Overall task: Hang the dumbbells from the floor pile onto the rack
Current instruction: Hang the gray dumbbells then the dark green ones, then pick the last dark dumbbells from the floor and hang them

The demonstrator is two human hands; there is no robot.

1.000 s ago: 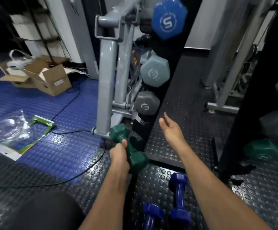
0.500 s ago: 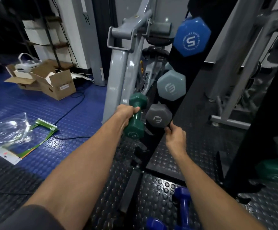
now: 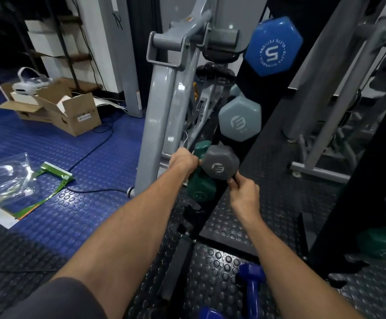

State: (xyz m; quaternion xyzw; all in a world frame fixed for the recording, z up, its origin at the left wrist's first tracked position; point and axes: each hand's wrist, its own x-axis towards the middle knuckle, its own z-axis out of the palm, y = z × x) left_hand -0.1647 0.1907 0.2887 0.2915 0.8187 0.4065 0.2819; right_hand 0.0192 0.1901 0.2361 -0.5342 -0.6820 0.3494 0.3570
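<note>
My left hand (image 3: 184, 161) grips the handle of a green dumbbell (image 3: 201, 186), held against the black rack (image 3: 252, 143) just below and behind a grey dumbbell (image 3: 220, 162). My right hand (image 3: 243, 195) is closed on the rack's edge right under that grey dumbbell. Higher on the rack hang a light blue-grey dumbbell (image 3: 240, 118) and a bright blue one (image 3: 273, 46). Two dark blue dumbbells (image 3: 253, 288) lie on the studded floor near my right forearm, partly cut off by the frame's bottom edge.
A grey machine frame (image 3: 162, 100) stands just left of the rack. An open cardboard box (image 3: 72, 113), a plastic bag (image 3: 3, 180) and a cable lie on the blue mat. Another green dumbbell (image 3: 382, 244) sits at the right, beyond a dark post.
My left hand lifted the green dumbbell from the floor up to the rack under the grey dumbbell. My right hand went from open in the air to closed on the rack.
</note>
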